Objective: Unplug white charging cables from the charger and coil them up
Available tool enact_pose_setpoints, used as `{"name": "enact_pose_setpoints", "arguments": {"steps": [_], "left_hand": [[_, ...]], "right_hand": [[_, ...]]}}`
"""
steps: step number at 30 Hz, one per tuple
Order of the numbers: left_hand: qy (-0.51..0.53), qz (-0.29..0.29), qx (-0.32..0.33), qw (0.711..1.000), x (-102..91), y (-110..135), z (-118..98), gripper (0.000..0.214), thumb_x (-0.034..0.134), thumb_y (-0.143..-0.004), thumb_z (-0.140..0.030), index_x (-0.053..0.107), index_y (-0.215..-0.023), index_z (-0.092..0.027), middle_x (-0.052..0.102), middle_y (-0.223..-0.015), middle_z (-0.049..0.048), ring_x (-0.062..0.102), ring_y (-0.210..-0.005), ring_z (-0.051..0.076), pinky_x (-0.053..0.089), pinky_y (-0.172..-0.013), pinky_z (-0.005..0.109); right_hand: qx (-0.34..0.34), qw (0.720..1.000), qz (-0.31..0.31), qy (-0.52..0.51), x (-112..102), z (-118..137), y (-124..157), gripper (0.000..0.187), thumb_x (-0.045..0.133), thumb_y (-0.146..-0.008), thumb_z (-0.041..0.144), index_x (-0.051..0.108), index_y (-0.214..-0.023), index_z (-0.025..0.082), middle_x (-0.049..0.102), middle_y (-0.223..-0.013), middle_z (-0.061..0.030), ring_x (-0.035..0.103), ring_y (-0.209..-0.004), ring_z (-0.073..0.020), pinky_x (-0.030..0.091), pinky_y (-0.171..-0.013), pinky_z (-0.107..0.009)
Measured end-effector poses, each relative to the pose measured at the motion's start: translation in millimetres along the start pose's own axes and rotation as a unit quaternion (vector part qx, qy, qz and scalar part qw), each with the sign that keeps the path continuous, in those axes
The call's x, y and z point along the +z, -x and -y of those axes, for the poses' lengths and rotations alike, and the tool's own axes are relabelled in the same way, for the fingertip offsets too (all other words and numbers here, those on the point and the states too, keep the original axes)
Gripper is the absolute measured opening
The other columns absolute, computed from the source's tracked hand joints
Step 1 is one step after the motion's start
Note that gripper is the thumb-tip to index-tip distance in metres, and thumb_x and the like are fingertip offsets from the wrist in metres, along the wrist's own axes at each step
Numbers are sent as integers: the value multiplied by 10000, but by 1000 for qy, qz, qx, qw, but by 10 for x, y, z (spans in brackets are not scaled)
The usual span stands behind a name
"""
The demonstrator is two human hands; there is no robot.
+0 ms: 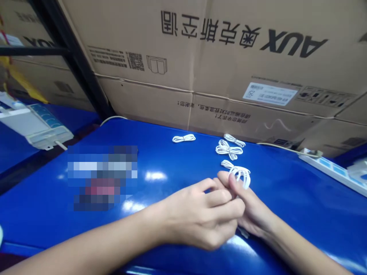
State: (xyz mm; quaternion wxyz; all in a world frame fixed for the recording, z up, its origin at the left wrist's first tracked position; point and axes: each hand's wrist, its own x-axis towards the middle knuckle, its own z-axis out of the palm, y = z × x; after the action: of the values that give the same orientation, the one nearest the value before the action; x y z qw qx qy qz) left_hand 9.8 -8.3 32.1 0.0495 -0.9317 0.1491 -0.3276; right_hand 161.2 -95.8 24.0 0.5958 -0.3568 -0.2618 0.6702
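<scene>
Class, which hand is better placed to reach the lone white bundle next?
Probably the left hand: the lone bundle lies towards its side, while the right hand pinches a white coil.

Looped white cable [247,178] in the right hand [250,209], above a blue table [160,160].
Left hand [205,217] curled against the right, its grip hidden. Tied white bundles [229,150] just beyond the right hand; lone bundle [184,138] beyond the left. Cardboard box [160,93] past both hands; white-and-blue strip [335,171] off the right hand's right.
</scene>
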Motion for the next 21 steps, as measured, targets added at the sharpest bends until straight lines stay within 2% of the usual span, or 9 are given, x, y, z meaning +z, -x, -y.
{"name": "enact_pose_setpoints", "arguments": {"steps": [3, 7, 9, 11, 14, 17, 19, 21], "left_hand": [[29, -10, -11, 999, -10, 0, 7, 275, 556, -935, -109, 676, -719, -227, 726, -910, 14, 590, -822, 188, 487, -716, 374], [59, -39, -41, 997, 4, -27, -55, 240, 589, -949, -185, 664, -725, -225, 712, -840, 3, 580, -762, 177, 464, -666, 348], [76, -63, -90, 991, 30, -35, -93, 223, 605, -967, -273, 642, -754, -219, 704, -878, 20, 589, -778, 177, 457, -657, 329], [108, -76, -150, 980, 64, -31, -121, 220, 591, -975, -331, 599, -796, -204, 671, -906, 47, 590, -800, 178, 476, -671, 313], [183, -77, -231, 952, 111, -8, -139, 223, 609, -945, -386, 527, -934, -179, 598, -927, 74, 577, -844, 196, 515, -682, 299], [247, -32, -305, 919, 116, 1, -124, 353, 669, -917, -390, 452, -1091, -172, 554, -1036, 90, 577, -957, 227, 543, -749, 324], [290, 20, -365, 884, 89, -15, -103, 373, 677, -915, -384, 428, -1117, -194, 537, -1095, 88, 584, -962, 221, 546, -781, 341], [337, 63, -425, 838, 48, -45, -83, 340, 647, -930, -415, 427, -1091, -211, 555, -1097, 73, 602, -904, 203, 542, -775, 341]], "right_hand": [[-15, 1000, 2, -16, 6, 3, 0, 491, 737, -881, 503, 446, -634, 195, 331, -650, 52, 225, -573, -107, 346, -518, -176], [-26, 998, -49, 9, -11, -24, -6, 324, 724, -880, 489, 618, -792, 196, 467, -762, 15, 410, -669, -128, 442, -651, -225], [-74, 991, -92, 66, -20, -38, -1, 332, 743, -859, 479, 606, -741, 201, 444, -697, 27, 390, -632, -130, 422, -624, -233], [-121, 977, -104, 139, -20, -47, 17, 426, 729, -874, 479, 530, -614, 205, 404, -612, 36, 344, -579, -130, 388, -582, -248], [-120, 974, -75, 175, -6, -63, 44, 532, 630, -919, 599, 502, -571, 217, 446, -582, 18, 366, -555, -143, 362, -554, -279], [-111, 982, -64, 136, 3, -89, 22, 594, 564, -855, 777, 536, -634, 227, 477, -608, 14, 391, -544, -149, 351, -526, -279], [-117, 987, -54, 94, 1, -98, -22, 653, 556, -760, 873, 534, -652, 229, 493, -639, 11, 435, -560, -156, 387, -534, -278], [-113, 992, -47, 44, -8, -92, -72, 708, 506, -710, 937, 525, -656, 231, 507, -666, 3, 478, -575, -172, 436, -546, -295]]}}
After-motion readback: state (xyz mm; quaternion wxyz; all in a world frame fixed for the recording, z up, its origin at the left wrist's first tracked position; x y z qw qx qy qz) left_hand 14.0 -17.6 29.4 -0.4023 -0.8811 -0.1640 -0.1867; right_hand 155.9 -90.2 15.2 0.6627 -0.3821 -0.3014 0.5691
